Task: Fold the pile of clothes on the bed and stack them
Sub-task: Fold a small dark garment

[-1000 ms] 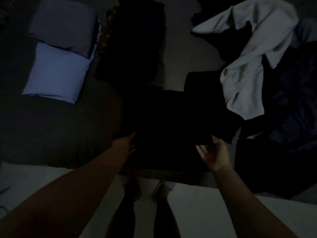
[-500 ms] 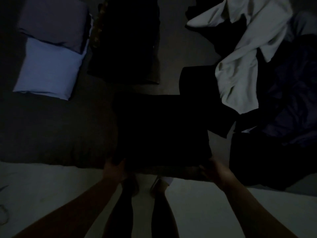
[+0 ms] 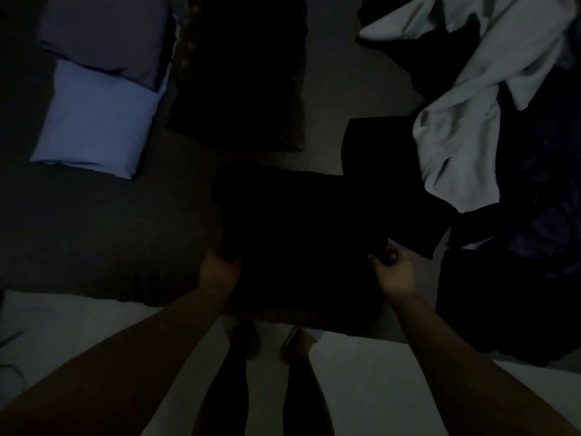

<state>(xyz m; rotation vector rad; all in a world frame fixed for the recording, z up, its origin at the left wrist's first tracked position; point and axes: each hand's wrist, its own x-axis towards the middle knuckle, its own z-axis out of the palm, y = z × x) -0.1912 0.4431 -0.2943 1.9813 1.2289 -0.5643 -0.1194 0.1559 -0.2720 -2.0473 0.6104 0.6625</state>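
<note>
Head view: we hold a black garment at the bed's near edge with both hands.

We can read no brand, label or writing anywhere in this dim light. Our left hand [image 3: 220,272] has its fingers curled around the near left corner of the flat black cloth garment [image 3: 298,221], and our right hand [image 3: 393,272] pinches its near right corner between thumb and curled fingers. That garment lies spread on the dark bed [image 3: 94,234], straight ahead of us at the near edge. To the right sits the unfolded pile, topped by a crumpled pale grey shirt [image 3: 462,121] over dark blue and black cloth. At far left we see a folded light blue piece [image 3: 94,118] with a folded purple piece [image 3: 103,33] overlapping its far end. A dark folded stack [image 3: 245,73] lies between them and the pile.
</note>
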